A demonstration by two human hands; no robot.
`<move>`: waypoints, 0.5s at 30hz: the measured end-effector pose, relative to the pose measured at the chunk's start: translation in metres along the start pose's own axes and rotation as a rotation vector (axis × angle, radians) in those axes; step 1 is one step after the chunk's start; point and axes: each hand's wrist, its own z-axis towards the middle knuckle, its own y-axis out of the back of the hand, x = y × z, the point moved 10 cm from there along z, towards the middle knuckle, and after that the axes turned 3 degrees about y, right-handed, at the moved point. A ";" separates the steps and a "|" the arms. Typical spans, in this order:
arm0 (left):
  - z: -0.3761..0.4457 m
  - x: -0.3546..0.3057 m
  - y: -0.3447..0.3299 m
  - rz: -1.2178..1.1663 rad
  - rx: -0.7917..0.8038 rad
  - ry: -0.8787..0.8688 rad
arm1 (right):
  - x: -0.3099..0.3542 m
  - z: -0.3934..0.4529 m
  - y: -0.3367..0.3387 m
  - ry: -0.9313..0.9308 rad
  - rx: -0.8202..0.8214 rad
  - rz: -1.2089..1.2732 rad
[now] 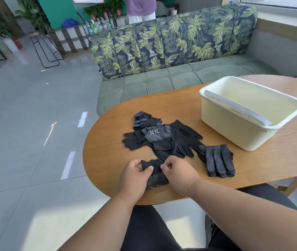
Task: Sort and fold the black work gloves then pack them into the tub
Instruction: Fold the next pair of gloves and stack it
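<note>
1. Both hands work on one glove (155,173) at the near edge of the table (252,169). The left hand (132,175) pinches the glove's plain dark end between thumb and curled fingers; the right hand (177,173) pinches the same end from the other side, its fingertips just beside the left thumb.
2. The dotted part of the glove lies below the fingers, between the two wrists, flat on the wood.
3. Risk: the fold looks small and springy. If either pinch lets go early, the fabric would likely spring open and the fold be lost.
4. Risk: the loose pile of gloves (162,138) begins just beyond the fingertips, and one piece of it seems to touch the held glove. Lifting could drag that piece along or tangle the pair.
5. Risk: the glove sits close to the table's edge, so a pull toward the body could slide it off.
6. A stacked set of dotted gloves (216,161) lies to the right of the right fingers, apart from them.
7. The tub (216,127) stands farther off, beyond and to the right of the fingers; no gloves show in it.
8. Pose: both forearms reach forward and converge, wrists low over the table, knuckles up, hands nearly meeting.
</note>
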 end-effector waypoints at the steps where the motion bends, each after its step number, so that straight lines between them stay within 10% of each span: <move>1: 0.001 0.001 0.000 -0.006 0.001 0.011 | 0.000 0.000 0.000 -0.003 -0.002 0.007; 15: -0.020 -0.008 0.004 0.266 -0.028 -0.192 | 0.008 0.005 -0.002 0.044 -0.053 -0.127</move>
